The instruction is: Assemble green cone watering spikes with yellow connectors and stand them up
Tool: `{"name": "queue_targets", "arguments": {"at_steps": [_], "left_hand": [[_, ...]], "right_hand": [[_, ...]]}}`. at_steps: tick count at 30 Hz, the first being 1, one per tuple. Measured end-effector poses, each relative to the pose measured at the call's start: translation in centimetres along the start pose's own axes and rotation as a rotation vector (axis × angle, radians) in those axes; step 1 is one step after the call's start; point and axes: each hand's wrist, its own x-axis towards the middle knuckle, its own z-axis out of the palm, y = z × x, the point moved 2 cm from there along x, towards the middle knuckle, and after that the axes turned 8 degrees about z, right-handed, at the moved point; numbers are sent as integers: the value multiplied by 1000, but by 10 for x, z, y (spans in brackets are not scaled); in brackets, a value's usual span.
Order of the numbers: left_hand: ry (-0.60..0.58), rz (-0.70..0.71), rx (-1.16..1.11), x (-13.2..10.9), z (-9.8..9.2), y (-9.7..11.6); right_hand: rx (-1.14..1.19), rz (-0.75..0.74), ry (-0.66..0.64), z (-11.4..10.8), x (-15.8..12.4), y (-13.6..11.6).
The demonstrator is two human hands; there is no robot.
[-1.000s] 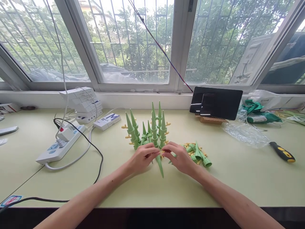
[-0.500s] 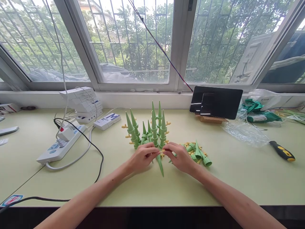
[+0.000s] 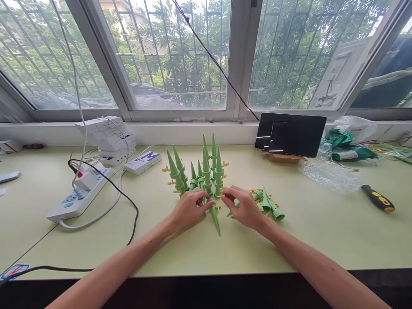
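My left hand [image 3: 190, 208] is beside a green plastic spike [image 3: 215, 219] lying with its point toward me. The thumb and curled fingers of this hand stand apart, with nothing visible between them; some fingertips are hidden. My right hand [image 3: 243, 207] pinches a small yellow plastic piece [image 3: 219, 196] between thumb and fingers, pointing left. Just behind the hands, a cluster of green spikes [image 3: 206, 169] stands point up in stacks, with yellow valve-like pieces [image 3: 165, 168] sticking out sideways. Right of my right hand lies a pile of loose green spikes [image 3: 265, 201] and yellow pieces.
A power strip [image 3: 80, 195] with cables lies left, near white boxes [image 3: 143, 163]. A dark tablet [image 3: 291, 134] leans at the back right on a cardboard box [image 3: 283, 157]. Clear plastic wrap [image 3: 331, 177] and a black-and-yellow screwdriver handle [image 3: 378, 198] lie farther right.
My left thumb and fingers have come apart and drawn left, away from my right hand. The small yellow piece now shows in my right fingers. The view has shifted slightly.
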Motion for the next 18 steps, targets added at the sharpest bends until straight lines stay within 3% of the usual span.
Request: {"name": "queue_targets", "arguments": {"at_steps": [9,18], "left_hand": [[-28,49,-33,0,2,-1],[44,28,-89,1,-2,2]], "right_hand": [[0,58,33,1,0,7],[-36,129,7,1,0,7]]}}
